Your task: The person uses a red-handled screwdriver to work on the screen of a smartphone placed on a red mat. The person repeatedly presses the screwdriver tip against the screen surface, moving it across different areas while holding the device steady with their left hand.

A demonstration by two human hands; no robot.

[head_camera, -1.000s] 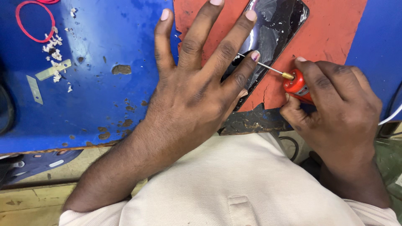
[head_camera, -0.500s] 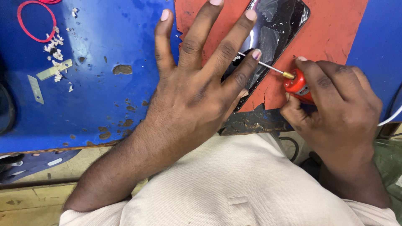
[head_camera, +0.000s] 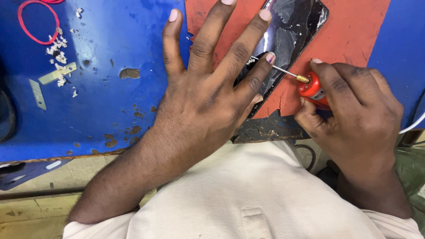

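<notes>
We look down on a worn blue table [head_camera: 110, 110] with chipped paint, and on it an orange mat [head_camera: 354, 31] that runs to the near edge, where its corner is torn and dark. A phone [head_camera: 292, 31] with a dark, cracked glossy face lies tilted on the mat. Our left hand [head_camera: 208, 93] lies flat across the seam of mat and table, fingers spread wide apart, pressing on the near end of the phone and closed on nothing. Our right hand [head_camera: 354, 110], at the near right part of the table, is clamped around a small red screwdriver [head_camera: 310, 86], whose thin metal shaft points left and reaches the phone just beside the left little finger. Toward the far left corner lie a red rubber band [head_camera: 37, 24], white crumbs [head_camera: 57, 51] and two small blades [head_camera: 37, 93].
</notes>
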